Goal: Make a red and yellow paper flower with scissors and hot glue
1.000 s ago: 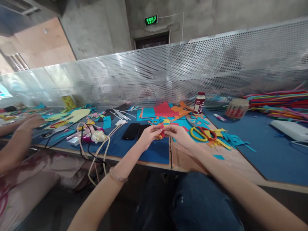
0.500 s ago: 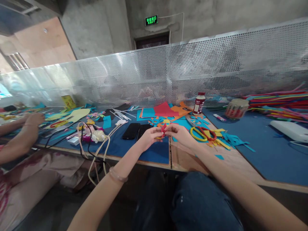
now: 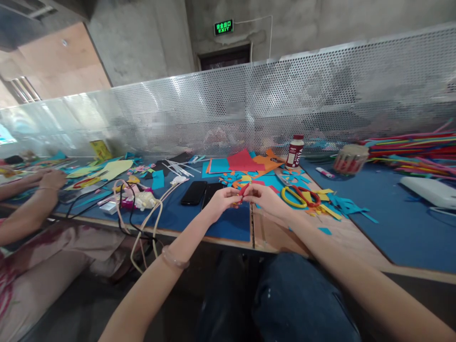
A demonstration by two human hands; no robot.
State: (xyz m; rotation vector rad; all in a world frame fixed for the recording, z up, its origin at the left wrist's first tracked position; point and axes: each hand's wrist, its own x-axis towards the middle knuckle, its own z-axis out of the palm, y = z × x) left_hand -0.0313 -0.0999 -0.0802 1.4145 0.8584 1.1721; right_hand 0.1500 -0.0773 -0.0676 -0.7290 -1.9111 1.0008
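Note:
Both my hands meet over the front of the table, pinching a small piece of red paper (image 3: 243, 190) between them. My left hand (image 3: 225, 200) grips it from the left, fingers closed. From the right, my right hand (image 3: 262, 195) holds it with thumb and fingertips; most of the piece is hidden by the fingers. Just behind lie a red sheet (image 3: 244, 160), a blue sheet (image 3: 219, 166) and orange paper (image 3: 269, 164). Scissors with yellow and red handles (image 3: 294, 197) rest to the right of my right hand. A black phone (image 3: 194, 193) lies left of my left hand.
A dark red bottle (image 3: 295, 152) and a clear jar (image 3: 351, 159) stand at the back right. Pale cables (image 3: 158, 216) hang over the table edge. A perforated metal screen (image 3: 199, 109) runs behind. Another person's hand (image 3: 52, 180) is at the far left.
My fingers have shifted slightly on the red paper, and less of it shows above them now. Both hands stay in nearly the same place.

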